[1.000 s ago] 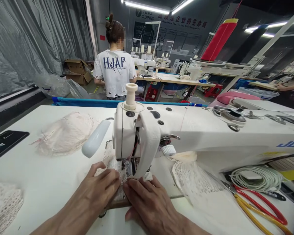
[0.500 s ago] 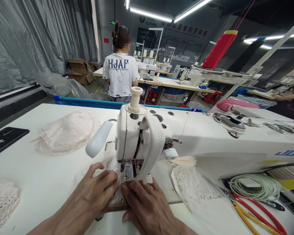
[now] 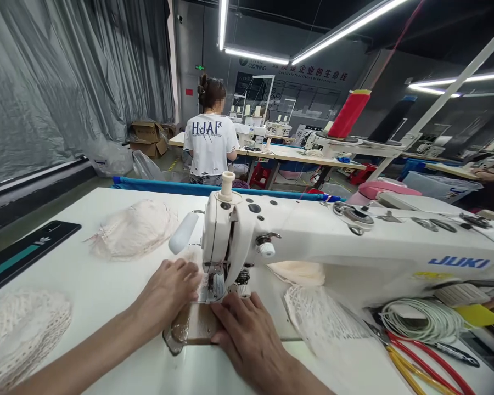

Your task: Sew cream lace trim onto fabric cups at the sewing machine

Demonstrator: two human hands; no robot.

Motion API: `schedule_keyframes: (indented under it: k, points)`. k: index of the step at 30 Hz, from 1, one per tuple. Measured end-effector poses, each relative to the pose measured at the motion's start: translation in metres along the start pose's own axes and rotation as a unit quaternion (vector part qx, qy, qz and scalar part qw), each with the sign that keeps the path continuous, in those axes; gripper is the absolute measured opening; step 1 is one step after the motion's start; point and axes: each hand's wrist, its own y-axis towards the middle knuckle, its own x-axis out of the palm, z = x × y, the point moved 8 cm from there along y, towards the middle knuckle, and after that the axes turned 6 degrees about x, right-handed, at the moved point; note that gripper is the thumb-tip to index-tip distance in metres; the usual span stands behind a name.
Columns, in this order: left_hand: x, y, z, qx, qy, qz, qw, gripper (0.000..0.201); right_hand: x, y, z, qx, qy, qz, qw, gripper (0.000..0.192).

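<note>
White lace fabric (image 3: 194, 253) lies behind and left of the presser foot (image 3: 211, 282) of a white sewing machine (image 3: 313, 230). My left hand (image 3: 170, 288) is closed at the left of the foot, its curled fingertips on the lace and partly hiding it. My right hand (image 3: 251, 334) rests low in front of the needle area, fingers stretched over the brown and metal machine bed (image 3: 200, 323). No fabric shows under that hand. A pale lever-like paddle (image 3: 184, 233) sticks out left of the machine head.
Lace pieces (image 3: 134, 227) lie at left, with another stack (image 3: 24, 334) nearer. A black phone-like box (image 3: 28, 252) is at the left edge. Under the machine arm are a lace piece (image 3: 321, 318), red-and-yellow-handled scissors (image 3: 420, 356) and coiled cord (image 3: 424, 321). A person (image 3: 209, 142) stands beyond the table.
My left hand has moved away from me along the machine foot, and the lace has gone back with it, baring the bed in front. The right hand stays near the foot. The view has shifted.
</note>
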Motion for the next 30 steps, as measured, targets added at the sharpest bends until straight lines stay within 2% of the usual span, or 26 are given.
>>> schedule_keyframes:
  k: [3,6,9,12,15,17,19,20,21,24,25,27,30]
  points:
    - [-0.006,-0.019,0.014,-0.051,0.004,-0.064,0.997,0.018,-0.003,0.002,-0.002,0.011,0.025,0.005,1.000,0.030]
    - [-0.015,-0.032,0.023,-0.097,-0.041,-0.115,0.988,0.026,-0.002,0.003,-0.007,0.006,0.060,-0.007,0.998,0.034]
    - [-0.021,-0.030,0.009,-0.166,-0.092,-0.104,0.976,0.021,-0.001,0.000,-0.012,0.005,0.089,-0.027,0.996,0.045]
    - [-0.009,-0.026,-0.001,-0.190,-0.166,-0.131,0.959,0.023,-0.003,-0.004,-0.014,0.039,0.121,-0.039,0.991,0.046]
    - [-0.006,-0.032,0.000,-0.204,-0.204,-0.140,0.947,0.005,-0.003,-0.006,-0.020,0.097,0.182,-0.050,0.977,0.049]
    - [-0.014,-0.043,0.007,-0.214,-0.222,-0.137,0.941,0.018,0.000,-0.005,-0.029,0.123,0.248,-0.059,0.959,0.057]
    - [-0.026,-0.060,0.015,-0.238,-0.270,-0.136,0.923,0.028,0.008,-0.004,-0.042,0.145,0.341,-0.100,0.923,0.048]
    - [-0.031,-0.070,0.019,-0.259,-0.319,-0.134,0.902,0.030,0.013,-0.004,-0.049,0.160,0.401,-0.132,0.892,0.040]
    - [-0.036,-0.083,0.024,-0.285,-0.379,-0.131,0.871,0.031,0.018,-0.006,-0.057,0.175,0.463,-0.169,0.852,0.036]
    - [-0.043,-0.120,0.047,-0.338,-0.554,-0.122,0.751,0.031,0.027,-0.021,-0.085,0.203,0.606,-0.282,0.716,0.040]
    - [-0.045,-0.130,0.057,-0.336,-0.587,-0.119,0.727,0.030,0.027,-0.028,-0.094,0.204,0.629,-0.309,0.684,0.041]
    - [-0.041,-0.148,0.075,-0.331,-0.633,-0.112,0.690,0.030,0.025,-0.042,-0.108,0.196,0.640,-0.349,0.655,0.041]
    - [-0.021,-0.173,0.098,-0.349,-0.679,-0.099,0.639,0.034,0.022,-0.064,-0.122,0.184,0.629,-0.381,0.652,0.037]
